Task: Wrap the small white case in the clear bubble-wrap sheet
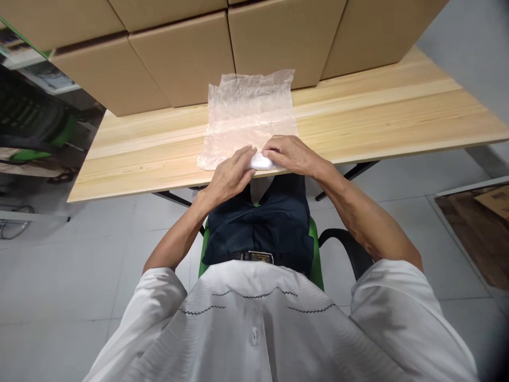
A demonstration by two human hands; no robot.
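A sheet of clear bubble wrap (252, 114) lies spread on the wooden table. At its near end, by the table's front edge, lies a small white oblong object (263, 162); its exact kind I cannot make out, and my fingers cover both its ends. My left hand (233, 172) grips the left end, with fingers on top and the thumb on the near side. Curled over the right end is my right hand (293, 154), thumb and fingers closed on it. The wrap's near edge seems to be partly under or around the object.
Several brown cardboard boxes (183, 61) are stacked along the back of the wooden table (377, 116). I sit on a green chair (317, 262) at the front edge. Another dark chair (35, 116) and shelving stand at the left; a brown carton (493, 204) lies at the right.
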